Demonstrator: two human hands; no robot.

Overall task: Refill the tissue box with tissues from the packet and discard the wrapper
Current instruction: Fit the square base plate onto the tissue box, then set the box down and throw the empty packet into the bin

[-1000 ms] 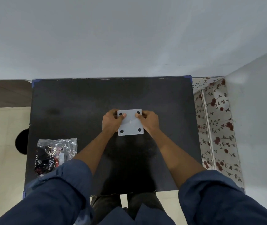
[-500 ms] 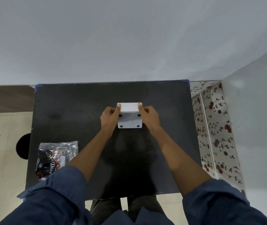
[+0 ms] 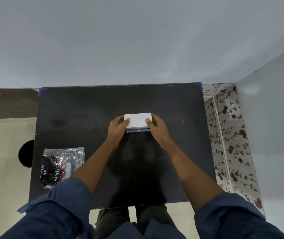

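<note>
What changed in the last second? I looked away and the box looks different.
Both hands, left hand and right hand, tipped the white tissue box away: its underside with four dark feet faced the camera, now a plain face does. The grip, the wrapper and the black table are unchanged.

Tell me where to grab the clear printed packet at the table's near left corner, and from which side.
Pinch the packet at its far edge, where the clear film is crinkled and free of the dark contents, coming from above with the left hand, the nearer one. It lies flat and limp on the black table, so a side approach likely finds no wall. Both hands now hold the white box.
</note>
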